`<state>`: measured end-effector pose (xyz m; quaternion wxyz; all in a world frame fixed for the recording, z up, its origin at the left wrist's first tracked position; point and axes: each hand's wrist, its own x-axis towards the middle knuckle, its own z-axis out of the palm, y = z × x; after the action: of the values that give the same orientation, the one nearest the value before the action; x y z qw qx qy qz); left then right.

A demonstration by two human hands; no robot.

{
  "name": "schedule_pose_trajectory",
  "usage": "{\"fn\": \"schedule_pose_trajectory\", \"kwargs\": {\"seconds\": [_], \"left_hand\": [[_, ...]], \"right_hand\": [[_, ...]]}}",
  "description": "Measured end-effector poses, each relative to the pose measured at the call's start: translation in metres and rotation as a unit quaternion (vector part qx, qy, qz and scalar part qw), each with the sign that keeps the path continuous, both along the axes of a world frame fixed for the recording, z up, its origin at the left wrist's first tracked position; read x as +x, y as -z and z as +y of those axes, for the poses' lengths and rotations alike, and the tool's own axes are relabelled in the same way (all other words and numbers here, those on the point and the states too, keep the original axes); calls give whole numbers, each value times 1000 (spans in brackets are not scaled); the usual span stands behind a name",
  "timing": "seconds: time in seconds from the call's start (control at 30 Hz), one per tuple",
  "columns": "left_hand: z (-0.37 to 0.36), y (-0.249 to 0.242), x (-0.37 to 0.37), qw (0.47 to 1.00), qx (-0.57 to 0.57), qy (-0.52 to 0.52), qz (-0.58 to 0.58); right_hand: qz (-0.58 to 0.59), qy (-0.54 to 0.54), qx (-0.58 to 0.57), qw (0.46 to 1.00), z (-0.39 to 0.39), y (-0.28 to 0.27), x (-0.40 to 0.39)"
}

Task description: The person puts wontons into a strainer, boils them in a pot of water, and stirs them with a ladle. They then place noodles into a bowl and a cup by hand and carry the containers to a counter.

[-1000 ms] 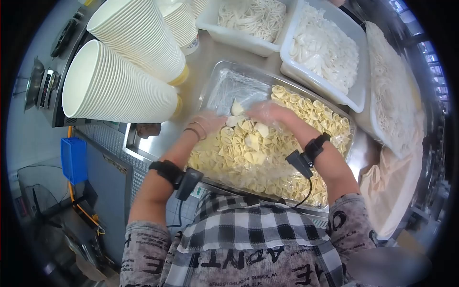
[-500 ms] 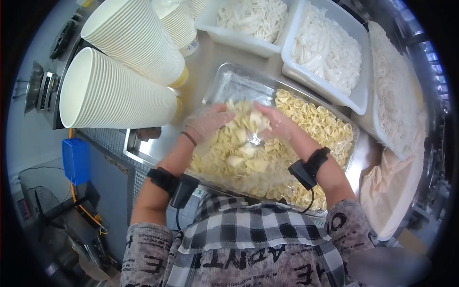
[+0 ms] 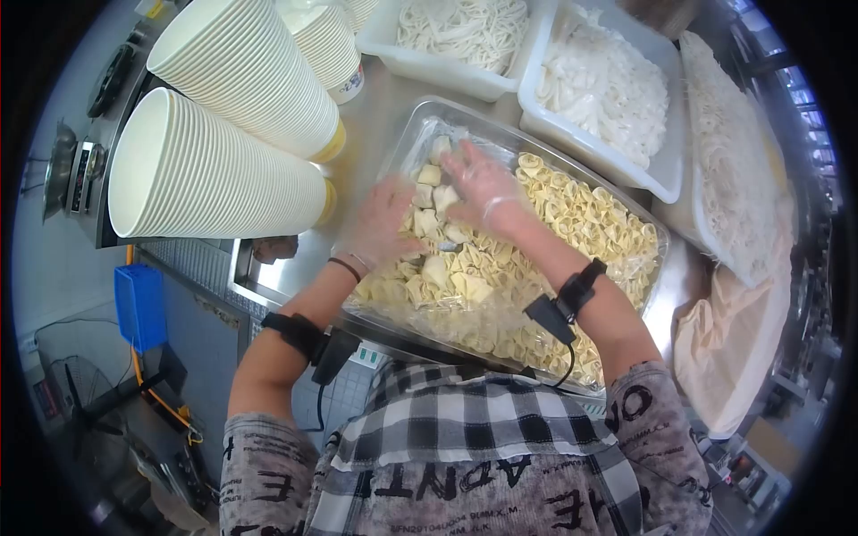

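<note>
Many small folded wontons (image 3: pixel 585 223) fill a metal tray (image 3: pixel 581 174), with some clear plastic film among and under them. My left hand (image 3: pixel 382 223), in a clear plastic glove, is at the tray's left side, fingers apart and a little blurred. My right hand (image 3: pixel 487 186), gloved likewise, reaches toward the tray's far left corner with fingers spread. Between the two hands lies a group of paler, blockier dumplings (image 3: pixel 427 198). Neither hand shows anything gripped. A small shiny thing, partly covered, pokes out among the wontons below the hands.
Tall stacks of white paper cups (image 3: pixel 214 170) lie tilted at the left. Behind the tray stand a white bin of noodles (image 3: pixel 438 76) and another bin of white noodles (image 3: pixel 536 94). More noodles (image 3: pixel 728 161) and a beige cloth (image 3: pixel 733 348) are at the right.
The wontons held up between both hands have been let go and now lie in the tray. My right hand has moved up and left; both hands have opened.
</note>
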<state>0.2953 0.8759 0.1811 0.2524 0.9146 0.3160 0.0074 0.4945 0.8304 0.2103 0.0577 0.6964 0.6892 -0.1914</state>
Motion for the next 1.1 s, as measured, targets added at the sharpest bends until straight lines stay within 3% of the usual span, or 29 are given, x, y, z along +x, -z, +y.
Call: {"fn": "schedule_pose_trajectory", "kwargs": {"seconds": [0.1,0.13,0.17,0.2,0.27,0.3,0.37,0.4,0.43,0.47,0.5,0.53,0.57,0.6,0.63,0.67,0.7,0.73,0.77,0.8,0.83,0.93,1.0,1.03,1.07,1.1], "left_hand": [[-17,-3,-6,994,-50,-91,-33],[-32,1,-11,994,-51,-91,-31],[-48,9,-15,991,19,-135,1],[-56,12,-14,979,90,-178,33],[-57,7,-5,974,64,-219,-5],[-57,6,0,963,38,-263,-44],[-69,13,-1,962,26,-261,-77],[-73,16,-4,961,16,-252,-108],[-68,17,-6,962,19,-253,-107],[-58,18,-8,926,-148,-335,-90],[-47,19,-7,858,-310,-404,-71],[-37,20,-6,859,-309,-402,-70],[-28,21,-4,860,-353,-337,-148],[-21,21,-2,851,-391,-269,-225],[-15,21,6,852,-390,-269,-224],[-10,21,17,771,-462,-363,-244],[-6,17,26,674,-526,-448,-261],[-7,11,25,674,-526,-448,-262],[-6,5,24,653,-569,-434,-248],[-5,-7,25,631,-610,-419,-233],[-10,-17,29,632,-610,-417,-233],[-26,-24,39,624,-599,-424,-270],[-31,10,34,791,-436,-282,-323],[-33,-13,42,794,-433,-275,-327],[-40,-37,49,820,-351,-273,-360],[-44,-68,56,839,-265,-270,-392]], "right_hand": [[38,30,29,998,17,6,20],[70,50,-52,995,21,7,22],[101,71,-131,984,23,8,24],[101,73,-128,984,12,36,21],[435,124,-36,891,-22,116,15],[432,123,-34,893,-20,98,24],[559,281,-168,762,-21,45,40],[610,310,-130,717,-26,49,49],[613,307,-129,717,-23,54,56],[609,317,-165,708,-13,61,65],[603,327,-200,699,-2,69,72],[612,300,-258,685,8,76,74],[613,301,-257,684,11,85,66],[584,193,-240,751,16,90,49],[546,81,-217,805,22,93,36],[546,79,-215,806,26,94,28],[597,163,-285,732,26,92,20],[636,245,-352,641,20,89,15],[635,245,-350,644,13,85,14],[669,272,-331,607,4,67,13],[702,299,-311,566,-6,52,9],[707,325,-268,568,-23,22,0],[700,365,-202,579,-36,2,-10],[690,404,-147,582,-40,-3,-13],[698,361,-70,614,-41,0,-13],[698,358,-65,616,-37,-18,-11]]}}
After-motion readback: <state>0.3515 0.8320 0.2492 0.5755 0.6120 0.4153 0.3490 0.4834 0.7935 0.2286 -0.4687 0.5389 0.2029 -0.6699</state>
